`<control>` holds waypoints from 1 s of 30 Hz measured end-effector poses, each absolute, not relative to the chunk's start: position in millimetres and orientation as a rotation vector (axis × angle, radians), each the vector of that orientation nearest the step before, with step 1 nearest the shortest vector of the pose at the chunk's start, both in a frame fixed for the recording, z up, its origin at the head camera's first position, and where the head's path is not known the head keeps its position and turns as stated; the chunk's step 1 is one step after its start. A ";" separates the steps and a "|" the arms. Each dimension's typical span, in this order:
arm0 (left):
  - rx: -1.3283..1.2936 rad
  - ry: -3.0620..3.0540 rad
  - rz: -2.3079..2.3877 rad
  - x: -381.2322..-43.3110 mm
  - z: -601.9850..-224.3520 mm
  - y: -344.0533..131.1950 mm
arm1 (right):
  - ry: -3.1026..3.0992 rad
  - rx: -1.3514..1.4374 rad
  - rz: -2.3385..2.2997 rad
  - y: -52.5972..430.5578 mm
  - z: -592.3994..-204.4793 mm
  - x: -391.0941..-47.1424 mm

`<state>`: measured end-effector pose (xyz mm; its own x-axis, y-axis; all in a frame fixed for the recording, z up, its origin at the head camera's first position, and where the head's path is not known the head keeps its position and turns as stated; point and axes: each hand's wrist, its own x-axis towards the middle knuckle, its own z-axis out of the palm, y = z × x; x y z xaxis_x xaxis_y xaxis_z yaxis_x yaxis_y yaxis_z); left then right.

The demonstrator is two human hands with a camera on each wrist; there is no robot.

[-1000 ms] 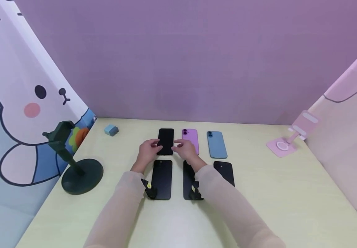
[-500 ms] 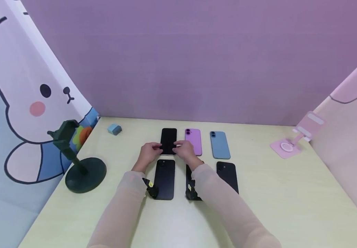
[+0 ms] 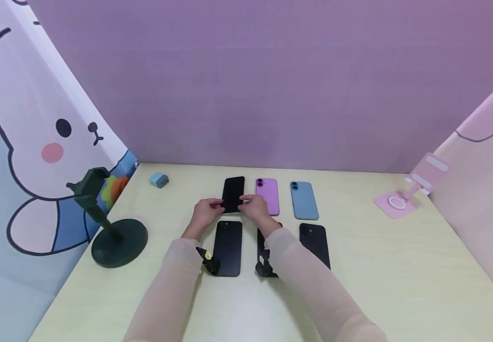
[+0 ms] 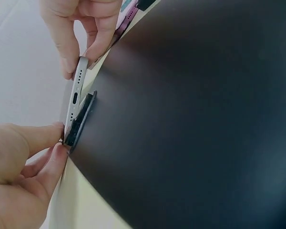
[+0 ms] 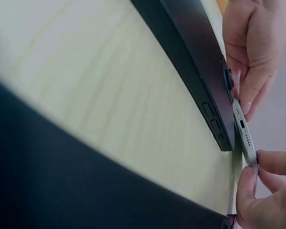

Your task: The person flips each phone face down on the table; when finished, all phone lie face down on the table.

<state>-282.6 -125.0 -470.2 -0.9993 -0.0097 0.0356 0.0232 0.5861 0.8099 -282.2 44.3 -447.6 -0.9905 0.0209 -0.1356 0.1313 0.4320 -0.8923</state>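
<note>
A phone with a black front and a silver frame [image 3: 233, 194] is in the back row of phones in the head view, slightly slanted. My left hand [image 3: 205, 213] pinches its left edge between thumb and fingers. On its right edge, my right hand [image 3: 256, 209] pinches likewise. Both wrist views show the phone's bottom edge [image 4: 77, 93] with its charging port, held between the two hands; it looks raised from the table there. Just right of it lies a pink phone [image 3: 267, 195], then a blue phone [image 3: 304, 200], both backs up.
Black phones lie in the front row: one on the left [image 3: 228, 247], one on the right [image 3: 315, 242], and one mostly covered by my right sleeve [image 3: 310, 266]. A dark green stand [image 3: 119, 243], a blue block [image 3: 159, 180] and a pink phone stand [image 3: 403, 202] surround them.
The fingers have closed in on both sides of the silver-framed phone and now pinch it. It has slanted slightly. The head view shifted a little; the other phones stayed put.
</note>
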 end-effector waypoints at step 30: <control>-0.162 -2.719 -1.510 -278.2 -460.9 -100.4 | 1.881 0.089 -2.246 49.7 -447.1 -285.9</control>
